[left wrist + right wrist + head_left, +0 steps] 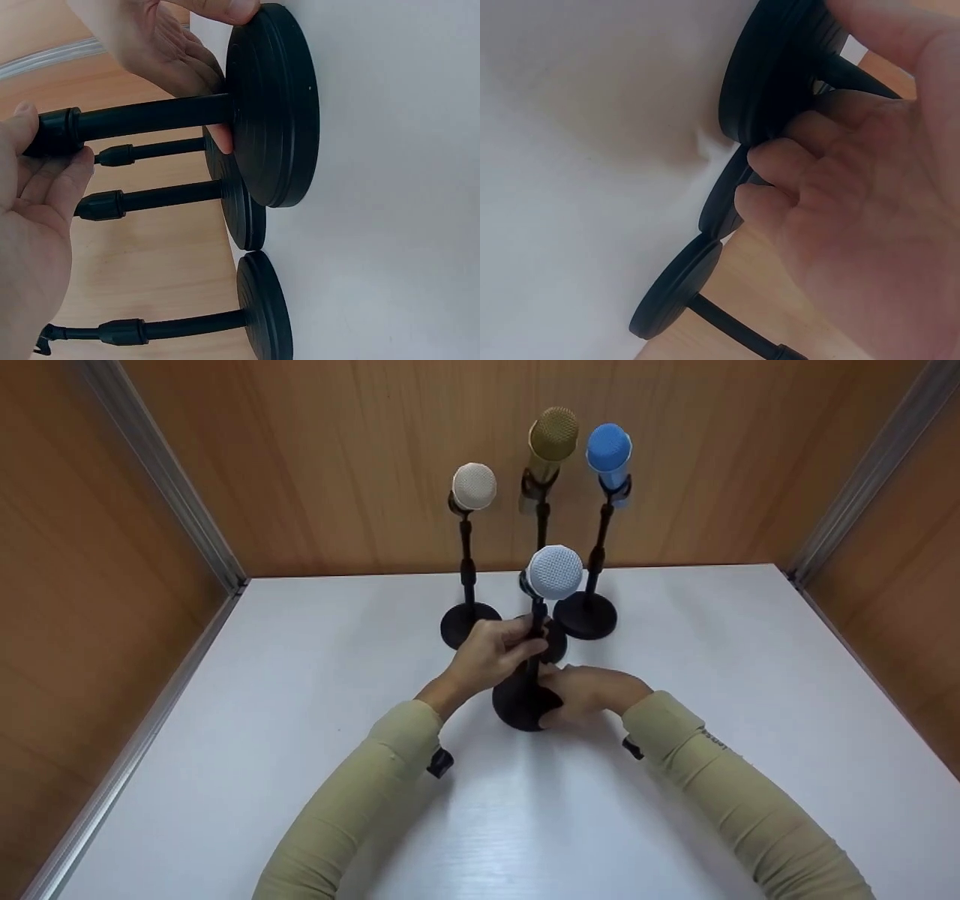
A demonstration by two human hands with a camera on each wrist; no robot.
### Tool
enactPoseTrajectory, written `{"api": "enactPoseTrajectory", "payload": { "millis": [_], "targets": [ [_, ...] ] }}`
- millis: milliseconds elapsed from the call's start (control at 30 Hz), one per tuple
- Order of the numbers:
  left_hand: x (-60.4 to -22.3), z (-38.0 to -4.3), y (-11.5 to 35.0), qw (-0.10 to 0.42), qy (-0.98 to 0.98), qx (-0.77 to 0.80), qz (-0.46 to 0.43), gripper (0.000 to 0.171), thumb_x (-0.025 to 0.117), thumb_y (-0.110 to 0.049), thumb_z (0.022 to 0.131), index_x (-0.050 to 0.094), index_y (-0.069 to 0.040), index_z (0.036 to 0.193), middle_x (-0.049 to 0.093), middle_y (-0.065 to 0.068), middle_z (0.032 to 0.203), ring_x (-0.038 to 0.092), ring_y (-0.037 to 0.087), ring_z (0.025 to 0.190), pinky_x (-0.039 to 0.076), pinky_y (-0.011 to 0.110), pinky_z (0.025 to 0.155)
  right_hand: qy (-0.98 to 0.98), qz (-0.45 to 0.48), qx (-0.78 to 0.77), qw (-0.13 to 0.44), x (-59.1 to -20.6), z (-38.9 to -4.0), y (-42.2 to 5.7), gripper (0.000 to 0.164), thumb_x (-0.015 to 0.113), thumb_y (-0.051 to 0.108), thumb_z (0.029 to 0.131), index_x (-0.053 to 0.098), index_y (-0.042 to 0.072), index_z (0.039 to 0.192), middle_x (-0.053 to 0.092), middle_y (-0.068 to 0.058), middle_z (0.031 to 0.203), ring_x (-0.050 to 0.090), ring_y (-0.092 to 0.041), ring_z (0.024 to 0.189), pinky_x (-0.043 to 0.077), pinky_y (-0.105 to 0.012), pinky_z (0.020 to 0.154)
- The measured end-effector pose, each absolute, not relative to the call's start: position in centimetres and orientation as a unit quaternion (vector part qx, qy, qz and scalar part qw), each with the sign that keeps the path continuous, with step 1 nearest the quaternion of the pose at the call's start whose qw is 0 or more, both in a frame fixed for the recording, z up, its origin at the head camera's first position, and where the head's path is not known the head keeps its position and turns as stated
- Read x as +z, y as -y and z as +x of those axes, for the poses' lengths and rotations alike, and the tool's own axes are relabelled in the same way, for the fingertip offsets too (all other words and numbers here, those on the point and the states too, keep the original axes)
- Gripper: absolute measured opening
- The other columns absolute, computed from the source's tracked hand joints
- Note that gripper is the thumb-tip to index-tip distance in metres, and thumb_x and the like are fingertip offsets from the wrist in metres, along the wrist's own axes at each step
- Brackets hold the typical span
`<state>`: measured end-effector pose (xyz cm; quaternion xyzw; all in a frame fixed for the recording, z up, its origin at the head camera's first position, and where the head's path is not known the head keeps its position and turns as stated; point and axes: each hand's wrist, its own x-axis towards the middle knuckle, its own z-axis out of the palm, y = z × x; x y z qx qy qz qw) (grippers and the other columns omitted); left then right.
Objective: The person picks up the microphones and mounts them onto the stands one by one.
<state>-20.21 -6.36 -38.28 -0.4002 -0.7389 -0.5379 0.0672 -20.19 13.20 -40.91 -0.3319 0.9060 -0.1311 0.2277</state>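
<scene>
In the head view, a microphone with a pale white-blue mesh head [555, 573] sits on a black desktop stand with a round base [517, 706], nearest to me. My left hand [487, 654] grips this stand's pole; in the left wrist view its thumb and fingers pinch the collar [58, 132]. My right hand [589, 690] holds the rim of the round base from the right. In the right wrist view its fingers [780, 161] curl along the base edge, and the thumb lies over the base top.
Behind stand three more microphones on black stands: one with a white head [474, 486], a gold one [553, 433] and a blue one [609, 448]. The white tabletop [337, 675] is bordered by wood-grain panels [360, 465] at the back and sides.
</scene>
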Motion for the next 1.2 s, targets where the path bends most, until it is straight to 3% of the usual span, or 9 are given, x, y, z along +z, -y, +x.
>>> {"api": "enactPoseTrajectory", "payload": {
  "millis": [233,367,633,700,900,1000,1200],
  "targets": [
    [-39.4,-21.0,6.2,0.090,0.740,-0.539,-0.393,0.011,0.071,-0.004,0.095,0.074,0.000,0.104,0.075,0.009,0.098,0.073,0.018,0.092,0.060,0.029,0.081,-0.906,-0.332,-0.128,0.229,-40.8,-20.2,-13.2,0.055,0.072,0.026,0.094,0.053,0.004,0.141,0.049,-0.013,0.148,0.056,-0.028,0.124,0.043,-0.045,0.109],
    [-39.4,-20.8,5.6,0.110,0.744,-0.538,-0.381,0.013,0.072,-0.008,0.095,0.075,0.000,0.104,0.075,0.007,0.100,0.072,0.014,0.094,0.059,0.028,0.081,-0.908,-0.325,-0.128,0.231,-40.6,-20.1,-13.4,0.050,0.072,0.024,0.093,0.056,0.003,0.136,0.052,-0.013,0.144,0.057,-0.027,0.121,0.044,-0.045,0.108],
    [-39.3,-20.2,4.8,0.197,0.781,-0.475,-0.354,0.019,0.079,-0.018,0.090,0.076,-0.003,0.101,0.077,0.006,0.094,0.074,0.010,0.088,0.058,0.021,0.075,-0.912,-0.312,-0.133,0.232,-40.6,-19.9,-13.6,0.048,0.073,0.025,0.093,0.058,0.004,0.133,0.053,-0.012,0.143,0.058,-0.026,0.121,0.044,-0.045,0.108],
    [-39.4,-20.1,5.0,0.178,0.779,-0.484,-0.357,0.018,0.077,-0.017,0.092,0.074,-0.002,0.103,0.077,0.005,0.093,0.074,0.009,0.086,0.059,0.022,0.074,-0.912,-0.308,-0.135,0.234,-40.7,-19.9,-13.6,0.052,0.073,0.026,0.094,0.056,0.004,0.138,0.050,-0.012,0.148,0.056,-0.027,0.126,0.043,-0.045,0.110],
    [-39.7,-19.9,6.0,0.053,0.739,-0.564,-0.364,0.028,0.062,0.002,0.098,0.067,0.002,0.126,0.072,0.012,0.117,0.069,0.019,0.106,0.057,0.032,0.091,-0.909,-0.312,-0.136,0.240,-40.9,-20.0,-13.2,0.059,0.071,0.024,0.095,0.049,0.001,0.144,0.043,-0.015,0.153,0.051,-0.030,0.132,0.039,-0.045,0.113],
    [-39.7,-20.0,6.1,0.062,0.742,-0.566,-0.354,0.027,0.067,0.000,0.096,0.069,0.000,0.123,0.071,0.013,0.114,0.068,0.021,0.105,0.057,0.032,0.091,-0.909,-0.312,-0.131,0.242,-40.9,-20.1,-13.1,0.057,0.070,0.024,0.095,0.050,0.002,0.144,0.044,-0.014,0.153,0.051,-0.030,0.132,0.039,-0.045,0.113],
    [-39.5,-20.2,6.1,0.093,0.758,-0.554,-0.331,0.024,0.080,-0.012,0.089,0.075,-0.003,0.111,0.061,0.008,0.104,0.063,0.016,0.091,0.059,0.029,0.080,-0.908,-0.311,-0.128,0.249,-40.7,-20.1,-13.0,0.062,0.070,0.027,0.096,0.046,0.001,0.147,0.043,-0.015,0.153,0.050,-0.030,0.133,0.039,-0.046,0.113]
  ]
}}
